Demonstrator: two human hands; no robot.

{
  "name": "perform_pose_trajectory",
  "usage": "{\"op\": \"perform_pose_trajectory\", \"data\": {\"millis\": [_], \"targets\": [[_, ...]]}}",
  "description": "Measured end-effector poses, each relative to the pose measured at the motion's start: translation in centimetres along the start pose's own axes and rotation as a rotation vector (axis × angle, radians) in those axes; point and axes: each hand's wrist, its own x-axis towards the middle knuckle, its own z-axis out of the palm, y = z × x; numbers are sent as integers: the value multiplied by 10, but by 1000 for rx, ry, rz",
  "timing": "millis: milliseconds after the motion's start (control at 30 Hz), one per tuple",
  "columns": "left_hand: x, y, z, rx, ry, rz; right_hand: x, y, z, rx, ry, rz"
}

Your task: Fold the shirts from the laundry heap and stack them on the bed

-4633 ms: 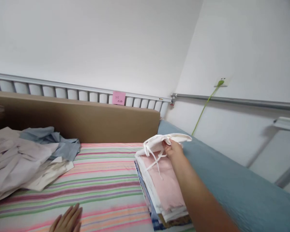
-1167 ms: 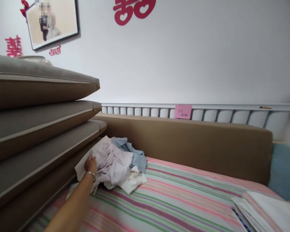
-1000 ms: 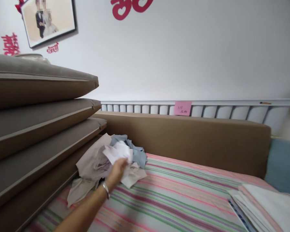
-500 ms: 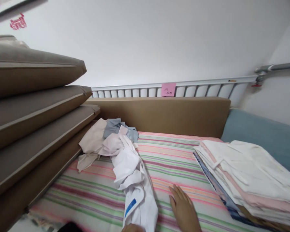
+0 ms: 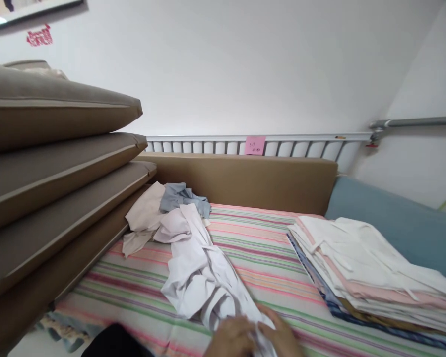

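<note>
A crumpled white garment (image 5: 204,277) lies lengthwise on the striped sheet (image 5: 133,292). At the bottom edge of the view, my left hand (image 5: 232,337) is closed on its near end, fingers bent and slightly blurred. My right hand (image 5: 280,334) grips the same end from the right side, close against the left hand. The far end of the white garment meets a small heap: a pale lilac cloth (image 5: 174,225), a cream cloth (image 5: 146,206) and a grey-blue cloth (image 5: 183,196).
Thick brown cushions (image 5: 66,168) are stacked on the left. Folded clothes (image 5: 367,253), white, pink and dark blue, form a pile on the right. A brown padded board (image 5: 241,181) stands before a white radiator (image 5: 208,147) with a pink note (image 5: 255,145). A blue-grey panel (image 5: 390,218) is behind the pile.
My right hand has gone from lying open on the sheet to gripping the white garment's near end. My left hand has come further into view, and the garment has bunched up.
</note>
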Motion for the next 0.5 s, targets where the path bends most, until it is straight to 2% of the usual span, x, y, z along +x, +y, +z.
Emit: {"op": "perform_pose_trajectory", "data": {"millis": [67, 167, 233, 267, 333, 367, 433, 500], "targets": [[-7, -13, -24, 115, 124, -113, 16, -10, -31, -61, 118, -64], [-24, -46, -51, 327, 279, -394, 38, -23, -68, -168, 418, -110], [-38, -70, -58, 398, 272, -493, 41, -27, -75, -200, 529, -112], [-45, -81, -59, 419, 263, -507, 38, -26, -70, -208, 533, -122], [-54, -96, -56, 437, 262, -460, 22, -23, -48, -217, 443, -135], [-57, -98, -53, 442, 271, -399, 11, -19, -32, -213, 354, -112], [-58, -94, -45, 448, 300, -223, -10, -11, 0, -163, 131, 40], [-55, -80, -36, 431, 299, -9, -28, -2, 23, -41, -49, 217]]}}
